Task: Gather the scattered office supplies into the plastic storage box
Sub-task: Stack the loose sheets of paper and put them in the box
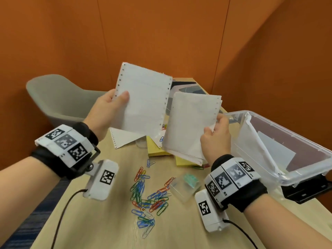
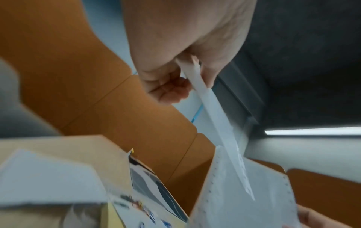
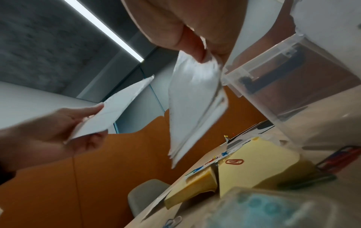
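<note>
The left hand (image 1: 106, 108) pinches one perforated sheet (image 1: 142, 99) aloft, thumb over its edge. The right hand (image 1: 215, 139) grips a paper stack (image 1: 190, 126) just beside the clear storage box (image 1: 305, 141). Coloured paper clips (image 1: 149, 196) lie scattered on the counter (image 1: 111, 221) below.

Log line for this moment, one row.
left hand: holds perforated sheet | right hand: holds paper stack | plastic storage box: open, some paper inside | paper clips: on table
</note>
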`<control>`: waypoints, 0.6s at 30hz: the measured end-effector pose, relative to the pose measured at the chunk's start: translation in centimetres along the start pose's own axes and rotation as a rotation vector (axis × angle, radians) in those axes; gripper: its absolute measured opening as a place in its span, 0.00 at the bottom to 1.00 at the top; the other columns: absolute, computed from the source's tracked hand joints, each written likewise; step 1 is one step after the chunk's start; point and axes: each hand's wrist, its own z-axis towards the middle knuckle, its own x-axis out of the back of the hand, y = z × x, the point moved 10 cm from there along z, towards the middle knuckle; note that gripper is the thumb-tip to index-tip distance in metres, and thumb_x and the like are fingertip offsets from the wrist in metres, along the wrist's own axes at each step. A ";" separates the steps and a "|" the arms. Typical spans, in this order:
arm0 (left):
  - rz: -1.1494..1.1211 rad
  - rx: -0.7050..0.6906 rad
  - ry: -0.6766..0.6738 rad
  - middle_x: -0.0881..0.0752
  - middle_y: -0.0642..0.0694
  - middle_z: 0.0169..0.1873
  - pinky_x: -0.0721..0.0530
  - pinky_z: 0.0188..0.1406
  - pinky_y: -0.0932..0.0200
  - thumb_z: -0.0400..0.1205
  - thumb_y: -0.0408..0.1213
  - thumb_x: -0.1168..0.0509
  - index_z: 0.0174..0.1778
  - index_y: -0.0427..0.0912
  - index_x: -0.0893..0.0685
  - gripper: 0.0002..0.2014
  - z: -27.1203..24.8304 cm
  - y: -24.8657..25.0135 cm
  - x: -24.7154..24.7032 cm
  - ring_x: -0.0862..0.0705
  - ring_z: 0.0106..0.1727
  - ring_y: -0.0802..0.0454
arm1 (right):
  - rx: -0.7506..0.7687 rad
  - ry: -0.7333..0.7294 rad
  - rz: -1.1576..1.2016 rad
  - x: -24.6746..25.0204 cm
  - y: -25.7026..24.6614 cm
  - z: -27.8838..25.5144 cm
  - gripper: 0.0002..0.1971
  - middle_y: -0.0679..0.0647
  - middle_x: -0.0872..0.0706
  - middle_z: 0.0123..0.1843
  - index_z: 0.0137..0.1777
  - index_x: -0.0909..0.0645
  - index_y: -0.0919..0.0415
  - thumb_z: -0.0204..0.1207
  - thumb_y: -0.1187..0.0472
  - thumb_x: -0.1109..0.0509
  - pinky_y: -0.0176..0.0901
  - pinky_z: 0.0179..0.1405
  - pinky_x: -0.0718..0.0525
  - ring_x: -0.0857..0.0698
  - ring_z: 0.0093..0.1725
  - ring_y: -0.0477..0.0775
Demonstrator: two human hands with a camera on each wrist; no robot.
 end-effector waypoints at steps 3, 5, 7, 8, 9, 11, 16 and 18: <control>-0.016 0.156 -0.071 0.16 0.43 0.63 0.18 0.60 0.47 0.87 0.46 0.47 0.71 0.41 0.27 0.20 -0.2 -3.2 -2.3 0.16 0.60 0.44 | 0.043 -0.039 0.056 -1.5 -0.9 -0.6 0.32 0.44 0.20 0.57 0.74 0.42 0.46 0.77 0.76 0.43 0.44 0.57 0.20 0.20 0.57 0.49; -0.037 0.212 -0.147 0.17 0.45 0.64 0.19 0.63 0.46 0.87 0.44 0.47 0.72 0.42 0.27 0.19 -0.8 -4.7 -4.5 0.16 0.61 0.45 | 0.097 -0.083 0.072 -2.5 -1.7 -1.0 0.35 0.46 0.21 0.65 0.73 0.40 0.37 0.77 0.77 0.43 0.44 0.60 0.19 0.19 0.59 0.42; -0.042 0.195 -0.206 0.16 0.46 0.64 0.19 0.63 0.46 0.84 0.41 0.41 0.71 0.42 0.25 0.19 -1.4 -4.9 -6.4 0.16 0.61 0.46 | 0.152 -0.101 0.085 -3.0 -2.3 -1.2 0.24 0.39 0.21 0.61 0.68 0.30 0.42 0.81 0.71 0.44 0.33 0.56 0.21 0.22 0.53 0.26; -0.031 0.173 -0.222 0.15 0.46 0.62 0.17 0.61 0.49 0.83 0.38 0.38 0.70 0.42 0.24 0.18 -1.6 -4.7 -7.1 0.15 0.59 0.48 | 0.152 -0.107 0.102 -3.3 -2.4 -1.2 0.16 0.37 0.20 0.57 0.63 0.25 0.45 0.83 0.64 0.44 0.36 0.56 0.21 0.21 0.52 0.26; -0.016 0.145 -0.230 0.14 0.46 0.60 0.16 0.58 0.51 0.80 0.36 0.34 0.67 0.42 0.22 0.18 -1.6 -4.5 -7.8 0.14 0.57 0.49 | 0.129 -0.116 0.120 -3.5 -2.4 -1.1 0.11 0.37 0.18 0.54 0.58 0.21 0.46 0.84 0.57 0.44 0.43 0.59 0.19 0.20 0.54 0.32; 0.045 0.092 -0.237 0.12 0.48 0.56 0.15 0.56 0.52 0.77 0.36 0.30 0.63 0.44 0.20 0.18 -1.3 -3.9 -8.6 0.13 0.54 0.50 | 0.089 -0.150 0.126 -3.8 -2.2 -1.1 0.09 0.39 0.17 0.52 0.54 0.18 0.48 0.81 0.51 0.39 0.53 0.65 0.21 0.19 0.59 0.46; 0.508 0.052 -0.056 0.17 0.46 0.52 0.22 0.47 0.55 0.80 0.49 0.36 0.60 0.46 0.24 0.16 2.6 -5.1 -5.0 0.17 0.50 0.48 | 0.022 -0.150 -0.007 -2.9 -0.5 -0.5 0.20 0.39 0.24 0.56 0.67 0.25 0.52 0.77 0.68 0.34 0.35 0.60 0.22 0.25 0.59 0.41; 0.860 0.088 -0.065 0.19 0.44 0.59 0.26 0.54 0.56 0.80 0.45 0.35 0.65 0.42 0.25 0.20 4.1 -7.4 -2.7 0.20 0.59 0.44 | -0.015 -0.133 -0.039 -2.6 0.2 -0.4 0.22 0.44 0.25 0.62 0.70 0.28 0.51 0.78 0.68 0.36 0.31 0.55 0.26 0.28 0.60 0.40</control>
